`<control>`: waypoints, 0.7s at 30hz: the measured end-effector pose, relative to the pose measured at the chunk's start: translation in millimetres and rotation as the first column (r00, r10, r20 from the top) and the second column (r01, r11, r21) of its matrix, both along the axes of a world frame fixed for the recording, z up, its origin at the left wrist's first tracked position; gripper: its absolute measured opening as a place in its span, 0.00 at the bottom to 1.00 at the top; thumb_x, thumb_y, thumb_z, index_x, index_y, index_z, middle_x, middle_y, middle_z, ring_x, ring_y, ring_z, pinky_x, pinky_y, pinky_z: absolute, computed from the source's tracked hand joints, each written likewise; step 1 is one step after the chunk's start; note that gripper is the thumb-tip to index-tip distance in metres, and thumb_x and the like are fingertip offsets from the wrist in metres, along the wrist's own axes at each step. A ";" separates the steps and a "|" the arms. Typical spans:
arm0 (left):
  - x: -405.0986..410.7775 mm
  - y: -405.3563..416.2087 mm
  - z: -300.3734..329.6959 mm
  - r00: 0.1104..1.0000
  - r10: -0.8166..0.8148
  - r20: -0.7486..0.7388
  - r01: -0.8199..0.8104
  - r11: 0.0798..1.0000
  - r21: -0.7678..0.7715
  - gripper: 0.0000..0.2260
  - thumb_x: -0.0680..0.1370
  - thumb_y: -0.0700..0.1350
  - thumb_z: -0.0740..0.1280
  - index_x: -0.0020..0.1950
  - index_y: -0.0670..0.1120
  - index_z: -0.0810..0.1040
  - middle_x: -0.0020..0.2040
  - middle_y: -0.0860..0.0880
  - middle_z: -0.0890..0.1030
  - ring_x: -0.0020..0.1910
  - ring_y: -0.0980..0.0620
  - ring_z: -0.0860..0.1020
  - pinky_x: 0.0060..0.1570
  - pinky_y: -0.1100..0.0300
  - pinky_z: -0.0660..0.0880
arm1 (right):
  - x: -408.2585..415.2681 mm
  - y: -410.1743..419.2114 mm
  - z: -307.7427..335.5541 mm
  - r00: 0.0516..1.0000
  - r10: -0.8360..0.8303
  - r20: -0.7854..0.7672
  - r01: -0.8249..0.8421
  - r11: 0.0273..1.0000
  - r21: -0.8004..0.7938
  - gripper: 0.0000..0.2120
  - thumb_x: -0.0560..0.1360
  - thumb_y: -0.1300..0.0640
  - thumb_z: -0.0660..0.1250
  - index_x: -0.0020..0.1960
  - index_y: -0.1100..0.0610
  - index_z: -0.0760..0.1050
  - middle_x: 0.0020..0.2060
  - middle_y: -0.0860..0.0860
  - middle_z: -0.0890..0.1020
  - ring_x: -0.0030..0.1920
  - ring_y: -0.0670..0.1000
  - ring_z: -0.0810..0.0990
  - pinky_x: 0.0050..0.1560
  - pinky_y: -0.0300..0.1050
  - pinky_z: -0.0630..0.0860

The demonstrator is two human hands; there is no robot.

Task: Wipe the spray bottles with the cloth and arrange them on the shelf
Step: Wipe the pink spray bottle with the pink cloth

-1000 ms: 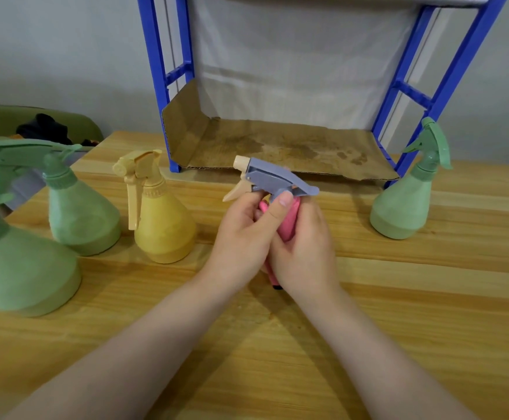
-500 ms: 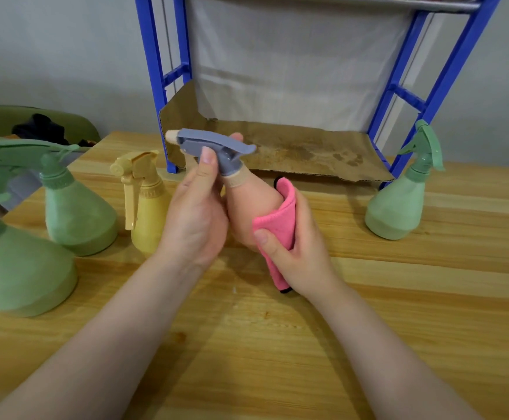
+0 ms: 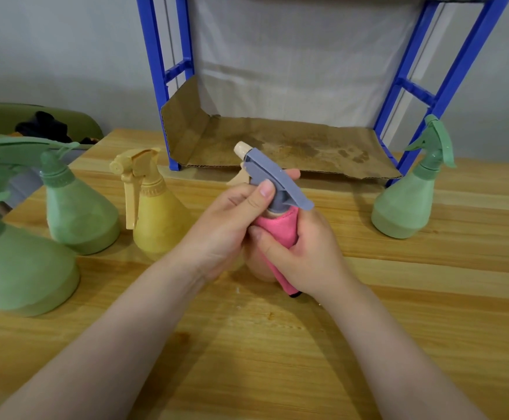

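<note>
My left hand [image 3: 226, 231] grips the grey spray head of a beige spray bottle [image 3: 273, 180], held tilted above the table. My right hand [image 3: 304, 253] presses a pink cloth [image 3: 279, 231] around the bottle's neck and body, hiding most of the body. A yellow bottle [image 3: 156, 219] stands just left of my hands. Two green bottles [image 3: 77, 213] [image 3: 14, 268] stand further left, and a third green bottle [image 3: 407, 201] is on the right by the shelf's leg. The blue shelf [image 3: 156, 86] stands behind, its bottom level lined with brown cardboard [image 3: 292, 147] and holding nothing.
The wooden table [image 3: 398, 313] stretches in front of me and to the right. A green chair back [image 3: 35, 116] with dark items shows at far left. A grey wall and white sheet lie behind the shelf.
The beige bottle swung left and up half a second ago, baring its body, then came back down to the centre. The cloth now wraps its neck again, nozzle pointing up-left.
</note>
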State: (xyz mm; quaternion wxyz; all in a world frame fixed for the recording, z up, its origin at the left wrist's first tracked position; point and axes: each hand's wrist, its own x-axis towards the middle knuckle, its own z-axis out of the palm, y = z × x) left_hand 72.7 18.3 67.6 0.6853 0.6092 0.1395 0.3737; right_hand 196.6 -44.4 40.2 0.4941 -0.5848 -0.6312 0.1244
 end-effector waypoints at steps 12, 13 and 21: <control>12.9 -15.2 -6.9 0.997 0.079 -0.006 -0.079 0.996 -0.047 0.11 0.77 0.39 0.70 0.58 0.46 0.80 0.50 0.53 0.84 0.53 0.57 0.81 0.54 0.65 0.77 | -9.4 2.3 -3.4 0.941 -0.339 0.013 0.336 0.937 0.095 0.13 0.77 0.47 0.68 0.54 0.54 0.73 0.42 0.41 0.75 0.43 0.42 0.73 0.41 0.31 0.68; 14.3 -16.8 -6.4 0.996 0.084 0.009 -0.083 0.993 -0.083 0.11 0.76 0.40 0.69 0.58 0.45 0.80 0.49 0.54 0.85 0.52 0.58 0.82 0.53 0.66 0.77 | -10.2 2.9 -3.7 0.936 -0.350 0.029 0.346 0.932 0.105 0.13 0.76 0.48 0.68 0.54 0.54 0.73 0.41 0.39 0.73 0.42 0.40 0.70 0.42 0.28 0.67; 4.1 -2.7 -4.6 0.992 0.070 0.104 -0.056 0.989 -0.136 0.09 0.78 0.43 0.64 0.54 0.43 0.82 0.63 0.56 0.80 0.59 0.58 0.79 0.57 0.63 0.76 | -11.6 2.6 -5.1 0.978 -0.210 0.008 0.207 0.970 0.130 0.23 0.72 0.44 0.70 0.62 0.53 0.72 0.49 0.40 0.76 0.51 0.42 0.76 0.50 0.30 0.69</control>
